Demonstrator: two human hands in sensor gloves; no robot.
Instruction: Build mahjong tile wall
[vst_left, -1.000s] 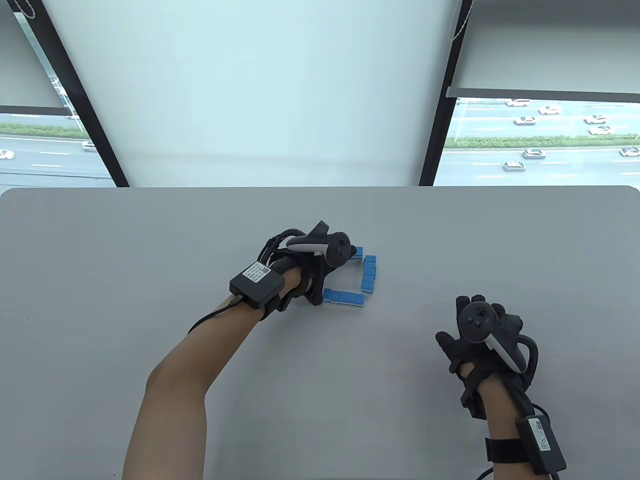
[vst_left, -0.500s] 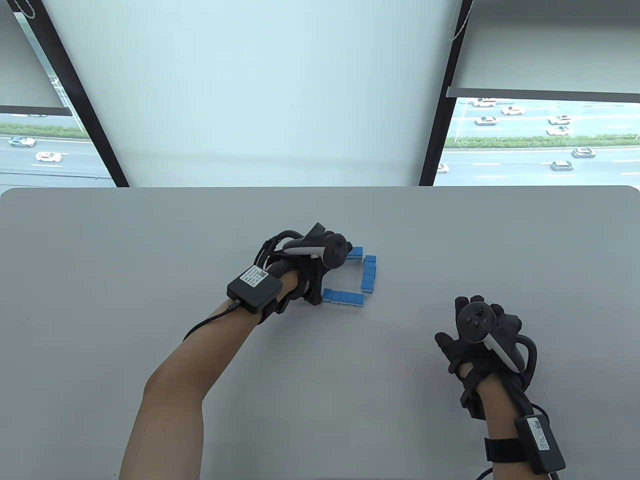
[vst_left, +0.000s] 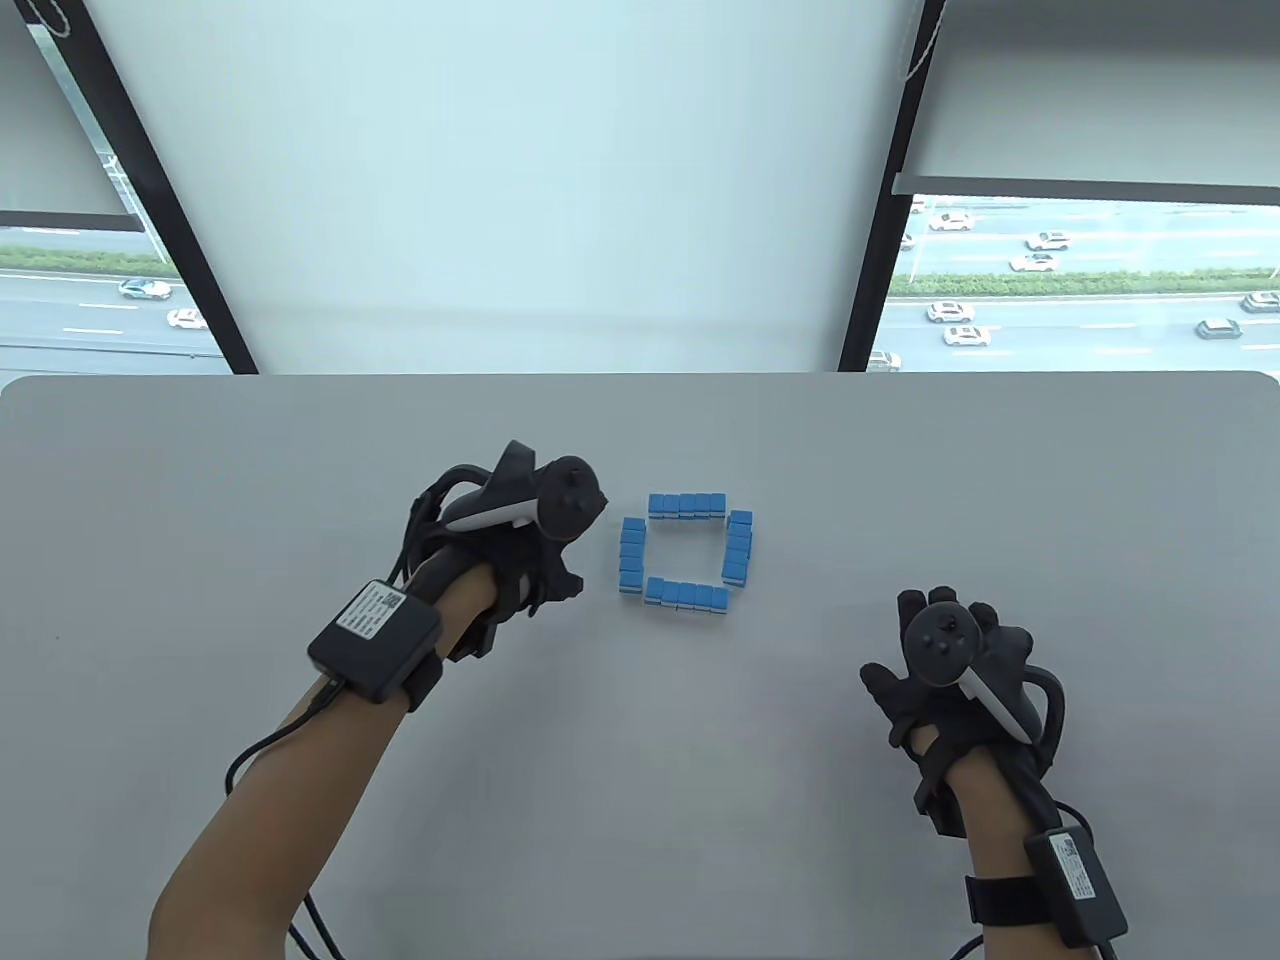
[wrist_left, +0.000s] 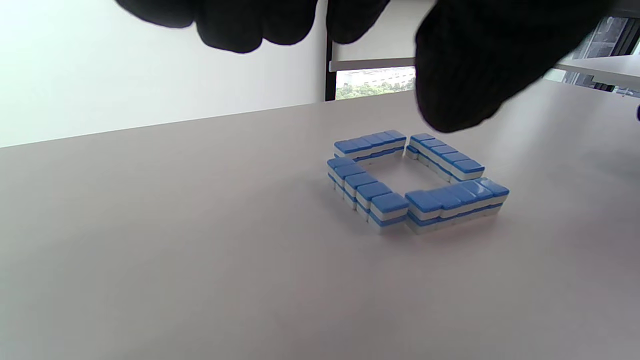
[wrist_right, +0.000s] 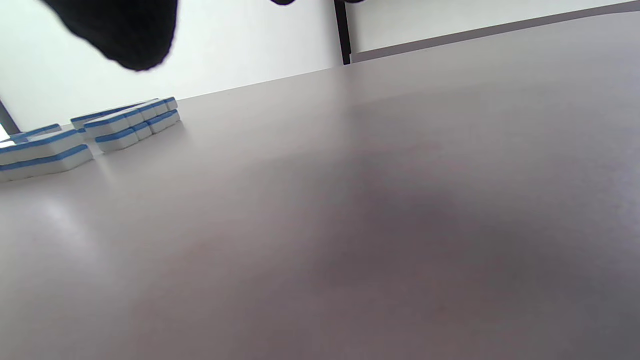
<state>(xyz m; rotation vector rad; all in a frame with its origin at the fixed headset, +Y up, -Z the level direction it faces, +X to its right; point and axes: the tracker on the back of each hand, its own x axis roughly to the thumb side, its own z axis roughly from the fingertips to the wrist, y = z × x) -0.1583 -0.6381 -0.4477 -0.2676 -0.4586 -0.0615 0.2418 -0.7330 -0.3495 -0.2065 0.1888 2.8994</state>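
Note:
Blue-backed mahjong tiles form a closed square wall (vst_left: 687, 550) two tiles high at the table's middle: a far row (vst_left: 687, 504), a left row (vst_left: 631, 556), a right row (vst_left: 739, 547) and a near row (vst_left: 688, 596). My left hand (vst_left: 520, 560) hovers just left of the square, apart from it and holding nothing. In the left wrist view its fingers (wrist_left: 230, 25) hang loose above the tile square (wrist_left: 417, 180). My right hand (vst_left: 950, 670) lies flat with spread fingers on the table, well to the right of the wall. The right wrist view shows the tiles (wrist_right: 125, 125) at far left.
The grey table (vst_left: 300, 480) runs back to a window wall with a white blind (vst_left: 520, 180). A cable (vst_left: 260, 750) trails from the box on my left wrist toward the near edge.
My left hand has drawn back to the left off the tiles, uncovering the left and far rows. The right hand has barely shifted.

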